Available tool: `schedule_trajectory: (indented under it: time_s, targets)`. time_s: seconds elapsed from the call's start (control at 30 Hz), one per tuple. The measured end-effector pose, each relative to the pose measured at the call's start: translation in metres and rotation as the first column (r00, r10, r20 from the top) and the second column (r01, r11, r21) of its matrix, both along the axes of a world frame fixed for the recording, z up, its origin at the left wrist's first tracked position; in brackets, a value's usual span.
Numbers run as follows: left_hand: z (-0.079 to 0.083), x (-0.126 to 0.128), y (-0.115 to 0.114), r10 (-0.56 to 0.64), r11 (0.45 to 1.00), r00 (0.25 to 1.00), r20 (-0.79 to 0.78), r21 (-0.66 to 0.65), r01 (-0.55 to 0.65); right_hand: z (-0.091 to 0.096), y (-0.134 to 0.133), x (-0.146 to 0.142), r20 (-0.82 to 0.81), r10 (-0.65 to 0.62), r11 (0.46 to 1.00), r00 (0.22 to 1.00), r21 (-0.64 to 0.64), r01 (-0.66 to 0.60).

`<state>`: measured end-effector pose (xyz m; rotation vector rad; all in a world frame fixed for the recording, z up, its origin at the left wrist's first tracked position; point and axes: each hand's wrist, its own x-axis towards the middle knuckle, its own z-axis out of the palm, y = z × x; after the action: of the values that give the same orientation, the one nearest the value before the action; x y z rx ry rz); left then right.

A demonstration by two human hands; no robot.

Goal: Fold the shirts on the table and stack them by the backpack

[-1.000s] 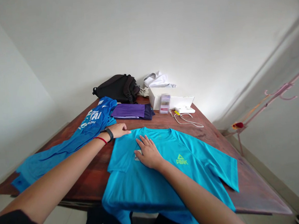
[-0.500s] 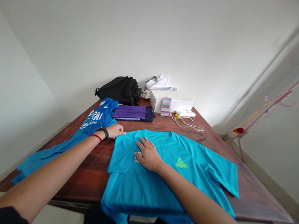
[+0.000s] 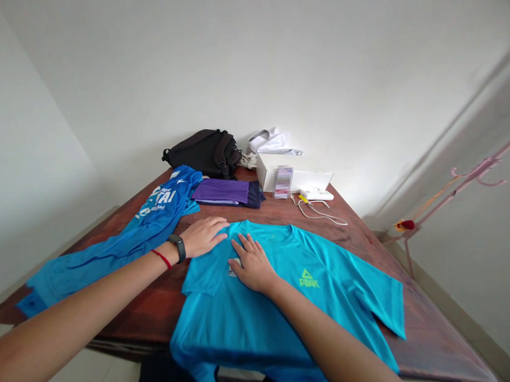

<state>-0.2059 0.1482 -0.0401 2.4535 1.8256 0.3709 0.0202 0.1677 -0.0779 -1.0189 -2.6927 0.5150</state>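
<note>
A turquoise T-shirt (image 3: 264, 318) with a lime green logo lies spread on the wooden table, its collar toward the wall and its lower part hanging over the near edge. Fingers spread, my right hand (image 3: 255, 265) presses flat on the chest of the shirt, partly covering a small white print. At the shirt's left shoulder, my left hand (image 3: 203, 236) rests with fingers stretched out, close to the collar. The left sleeve is turned inward over the shirt body. The right sleeve stretches out to the side.
On the reddish-brown table (image 3: 439, 323), a blue printed jersey (image 3: 152, 215) lies at the left. Folded purple cloth (image 3: 222, 191), a black backpack (image 3: 200, 154), a white box (image 3: 297, 170) and a white cable (image 3: 322, 214) lie toward the wall. A pink rack (image 3: 464, 185) stands at the right.
My left hand has let go of the shirt's shoulder edge, opened its fingers and moved right toward the collar. My right hand has stayed in place.
</note>
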Motion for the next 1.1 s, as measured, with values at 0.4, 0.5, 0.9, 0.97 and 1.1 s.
schedule_trajectory:
  time_s: [0.4,0.5,0.9,0.97,1.1]
  targets:
    - [-0.036,0.014,-0.033,-0.05,0.995,0.999,-0.019,-0.084,0.049,0.002,0.0,0.0,0.006,-0.004,1.0,1.0,-0.012,0.004]
    - [-0.037,0.012,-0.034,0.017,0.997,0.999,-0.036,-0.072,-0.02,0.003,-0.001,0.0,0.014,-0.007,1.0,1.0,-0.014,0.007]
    - [-0.029,-0.024,-0.046,0.116,0.962,0.991,-0.073,-0.241,-0.131,0.007,-0.002,0.001,-0.012,-0.002,0.999,1.0,-0.041,0.002]
    - [-0.02,-0.034,-0.05,0.078,0.96,0.995,-0.068,-0.266,-0.093,0.01,-0.004,0.001,-0.035,0.003,0.999,0.999,-0.052,-0.005]
    - [-0.008,-0.052,-0.062,-0.047,0.976,0.999,-0.016,-0.214,0.043,0.016,-0.01,0.001,-0.077,0.093,0.995,0.993,-0.041,-0.096]
